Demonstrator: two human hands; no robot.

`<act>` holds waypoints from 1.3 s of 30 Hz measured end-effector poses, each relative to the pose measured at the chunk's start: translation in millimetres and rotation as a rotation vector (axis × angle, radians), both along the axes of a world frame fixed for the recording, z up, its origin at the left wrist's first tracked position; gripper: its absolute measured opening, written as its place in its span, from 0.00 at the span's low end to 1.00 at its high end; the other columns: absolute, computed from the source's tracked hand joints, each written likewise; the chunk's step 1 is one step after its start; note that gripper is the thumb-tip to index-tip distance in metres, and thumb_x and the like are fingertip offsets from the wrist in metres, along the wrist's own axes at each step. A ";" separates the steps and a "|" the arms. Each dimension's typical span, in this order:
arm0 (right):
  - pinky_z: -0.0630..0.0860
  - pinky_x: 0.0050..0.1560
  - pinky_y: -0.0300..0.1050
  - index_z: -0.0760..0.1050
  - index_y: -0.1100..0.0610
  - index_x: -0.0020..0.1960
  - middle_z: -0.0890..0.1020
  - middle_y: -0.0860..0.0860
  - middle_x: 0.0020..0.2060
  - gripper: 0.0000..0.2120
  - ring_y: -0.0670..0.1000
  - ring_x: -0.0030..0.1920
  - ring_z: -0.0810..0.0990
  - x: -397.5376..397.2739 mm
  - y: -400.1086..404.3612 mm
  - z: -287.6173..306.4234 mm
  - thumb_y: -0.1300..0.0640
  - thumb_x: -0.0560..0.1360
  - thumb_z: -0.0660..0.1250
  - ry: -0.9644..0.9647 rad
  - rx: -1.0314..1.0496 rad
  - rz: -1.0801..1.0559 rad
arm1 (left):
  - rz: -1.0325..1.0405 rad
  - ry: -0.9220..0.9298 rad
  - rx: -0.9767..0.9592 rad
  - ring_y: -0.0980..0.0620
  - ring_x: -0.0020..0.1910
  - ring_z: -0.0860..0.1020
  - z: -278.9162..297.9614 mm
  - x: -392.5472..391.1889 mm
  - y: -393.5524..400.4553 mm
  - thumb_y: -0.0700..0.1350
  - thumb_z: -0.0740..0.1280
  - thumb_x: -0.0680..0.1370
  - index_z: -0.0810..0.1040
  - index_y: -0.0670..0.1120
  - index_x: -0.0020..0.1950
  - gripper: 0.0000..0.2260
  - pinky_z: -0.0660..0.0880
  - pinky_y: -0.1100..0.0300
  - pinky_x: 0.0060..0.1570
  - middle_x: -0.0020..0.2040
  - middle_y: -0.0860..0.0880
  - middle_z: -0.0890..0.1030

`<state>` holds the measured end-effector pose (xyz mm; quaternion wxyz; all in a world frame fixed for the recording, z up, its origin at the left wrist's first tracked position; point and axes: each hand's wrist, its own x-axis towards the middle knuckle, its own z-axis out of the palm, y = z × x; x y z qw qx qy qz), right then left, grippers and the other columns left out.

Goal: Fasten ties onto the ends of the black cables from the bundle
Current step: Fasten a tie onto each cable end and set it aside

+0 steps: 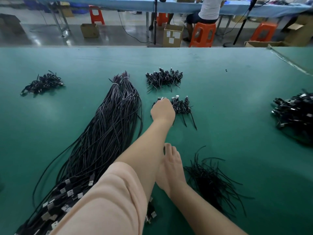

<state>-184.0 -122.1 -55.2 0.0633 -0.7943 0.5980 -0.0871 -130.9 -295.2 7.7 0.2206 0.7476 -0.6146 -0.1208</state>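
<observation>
Sleeve (108, 197) and left hand (163, 110) reach to a small tied pile (182, 106), fingers hidden, while the right hand (171, 167) rests relaxed by loose ties (211, 180); several piles look finished, but the big bundle (105, 133) remains.

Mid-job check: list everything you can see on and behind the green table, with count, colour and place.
Long cable bundle: one, black, left-centre of green table.
Small coiled cable piles: five, black; far left, far centre, under left hand, right edge, near edge by left sleeve.
Loose ties: one pile, black, near right.
Stools: four, orange-red, behind table.
Cardboard boxes: several, brown, floor.
Seated person: one, white shirt, background.
Left hand: on middle pile, grip unclear.
Right hand: resting beside ties.
</observation>
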 end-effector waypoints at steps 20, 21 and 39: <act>0.72 0.57 0.48 0.69 0.56 0.64 0.71 0.53 0.56 0.17 0.53 0.52 0.70 -0.5 -5.3 -15.5 0.48 0.82 0.52 -0.017 -0.097 -0.029 | -0.037 -0.078 0.145 0.43 0.64 0.73 34.7 144.6 120.0 0.55 0.60 0.83 0.71 0.48 0.71 0.19 0.71 0.47 0.65 0.66 0.45 0.74; 0.72 0.57 0.48 0.68 0.56 0.65 0.71 0.53 0.57 0.17 0.53 0.53 0.70 -0.3 -5.3 -15.5 0.48 0.82 0.52 -0.014 -0.097 -0.037 | -0.040 -0.132 0.209 0.43 0.69 0.70 22.9 152.0 140.6 0.57 0.58 0.83 0.67 0.49 0.75 0.22 0.68 0.46 0.69 0.71 0.45 0.71; 0.77 0.43 0.48 0.73 0.55 0.44 0.76 0.50 0.42 0.18 0.53 0.43 0.77 19.1 2.6 25.1 0.46 0.84 0.53 -0.006 0.086 0.004 | -0.073 -0.275 0.265 0.45 0.81 0.40 -53.7 166.7 214.4 0.60 0.47 0.85 0.46 0.54 0.83 0.28 0.42 0.40 0.78 0.83 0.46 0.44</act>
